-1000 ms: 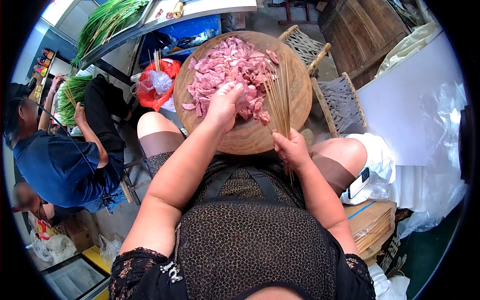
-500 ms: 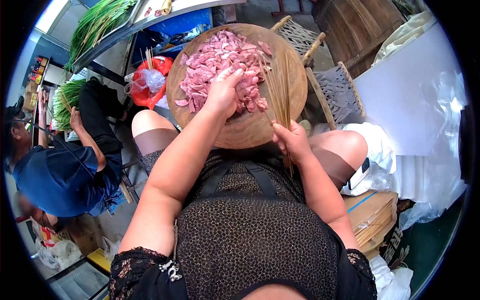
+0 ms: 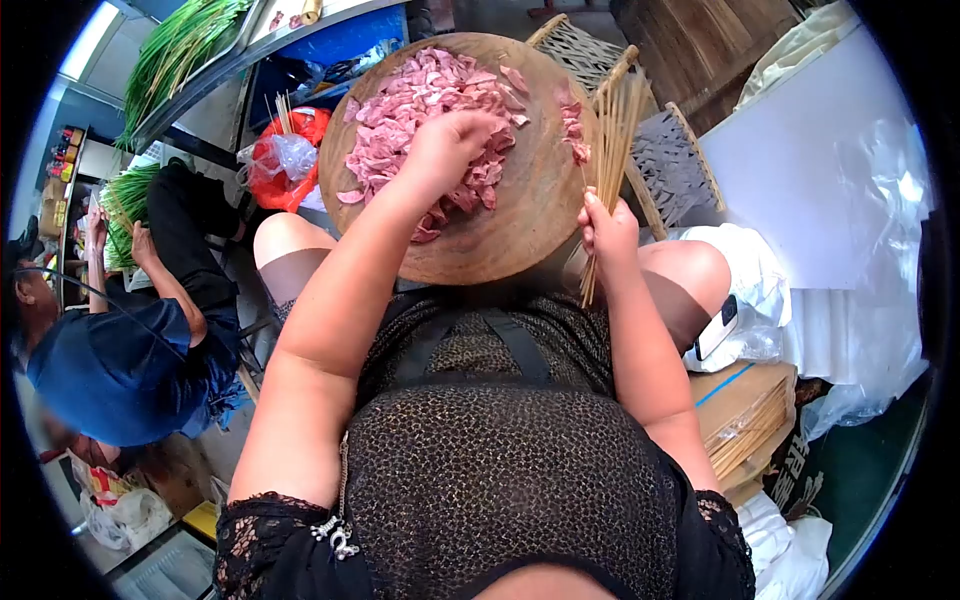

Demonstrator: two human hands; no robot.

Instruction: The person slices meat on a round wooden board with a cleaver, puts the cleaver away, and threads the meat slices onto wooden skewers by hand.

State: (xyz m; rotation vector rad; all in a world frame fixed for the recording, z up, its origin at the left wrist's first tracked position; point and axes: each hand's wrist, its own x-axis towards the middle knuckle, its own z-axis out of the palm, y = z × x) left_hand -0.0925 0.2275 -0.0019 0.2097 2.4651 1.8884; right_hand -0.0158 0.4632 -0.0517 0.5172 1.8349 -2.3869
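A heap of pink raw meat pieces [image 3: 400, 105] lies on a round wooden chopping block [image 3: 540, 210] in front of me. My left hand [image 3: 450, 150] is over the right side of the heap, fingers bent and together; whatever is between them is hidden. At the block's right edge, my right hand [image 3: 610, 228] is closed around a bundle of thin bamboo skewers [image 3: 618, 130]. It also grips a separate skewer carrying several threaded meat pieces [image 3: 572, 125], held over the block's right side.
Beyond the block stand woven-seat stools [image 3: 675, 165]. A red plastic bag [image 3: 290, 165] with sticks in it sits left. Another person [image 3: 120, 350] works at far left near green stalks [image 3: 125, 205]. A phone [image 3: 717, 327] and a cardboard box of skewers [image 3: 745, 420] are right.
My right hand has moved up and right with the skewers, and the loaded skewer now points away from me. My left hand has come away from it, over the heap. The view has shifted slightly.
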